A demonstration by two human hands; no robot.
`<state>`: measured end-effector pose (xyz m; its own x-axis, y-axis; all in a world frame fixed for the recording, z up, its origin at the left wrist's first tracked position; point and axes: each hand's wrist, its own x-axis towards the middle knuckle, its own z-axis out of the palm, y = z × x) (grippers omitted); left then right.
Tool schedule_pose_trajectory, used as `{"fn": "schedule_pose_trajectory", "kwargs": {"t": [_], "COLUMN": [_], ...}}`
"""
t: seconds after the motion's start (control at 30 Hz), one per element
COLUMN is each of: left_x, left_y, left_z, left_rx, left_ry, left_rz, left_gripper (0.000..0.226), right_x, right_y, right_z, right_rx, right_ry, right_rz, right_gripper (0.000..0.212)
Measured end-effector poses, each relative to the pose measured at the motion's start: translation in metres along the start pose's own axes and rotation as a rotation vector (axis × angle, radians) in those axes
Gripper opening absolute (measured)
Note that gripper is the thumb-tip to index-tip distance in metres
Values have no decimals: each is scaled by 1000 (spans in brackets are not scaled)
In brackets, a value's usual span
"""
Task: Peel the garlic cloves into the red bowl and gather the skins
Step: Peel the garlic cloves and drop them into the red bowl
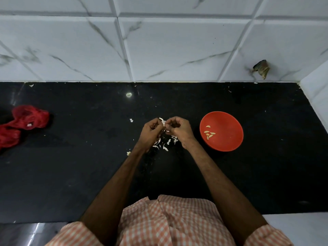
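Observation:
My left hand (150, 133) and my right hand (179, 130) meet above the middle of the black counter. Both pinch a small white garlic clove (163, 123) between their fingertips, with a bit of skin sticking up from it. Under the hands lies a loose pile of white garlic skins (166, 143). The red bowl (229, 141) stands to the right of my right hand, apart from it, and holds several peeled cloves (209, 133).
A red mesh bag (23, 123) lies crumpled at the counter's left edge. Small skin scraps (131, 120) are scattered over the black counter (88, 166). A white marbled tile wall (159, 50) rises behind, and another wall closes the right side.

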<state>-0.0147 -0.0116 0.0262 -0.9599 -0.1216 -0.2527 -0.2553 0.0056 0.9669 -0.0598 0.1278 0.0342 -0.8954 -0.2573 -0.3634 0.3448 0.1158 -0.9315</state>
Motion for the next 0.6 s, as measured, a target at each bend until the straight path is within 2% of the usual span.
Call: {"fn": "schedule_pose_trajectory", "kwargs": {"t": [0.13,0.23,0.43,0.6], "left_x": [0,2,2,0], "left_y": [2,4,2,6], "left_z": [-1,-1,-1,-1], "left_rx": [1,16,18,-59], "left_ry": [19,18,3,15], "left_rz": [20,35,30,-4], "left_gripper": [23,23,24,17], "right_x": [-2,0,1,0], "right_y": [3,2,2,3], "right_z": [0,-1,0,2], "right_rx": [-20,-30,-89,65], "right_ry": [-14,-20,11,28], "right_rz": [-52,-83,-111,-51], "right_gripper": [19,9,10,12]}}
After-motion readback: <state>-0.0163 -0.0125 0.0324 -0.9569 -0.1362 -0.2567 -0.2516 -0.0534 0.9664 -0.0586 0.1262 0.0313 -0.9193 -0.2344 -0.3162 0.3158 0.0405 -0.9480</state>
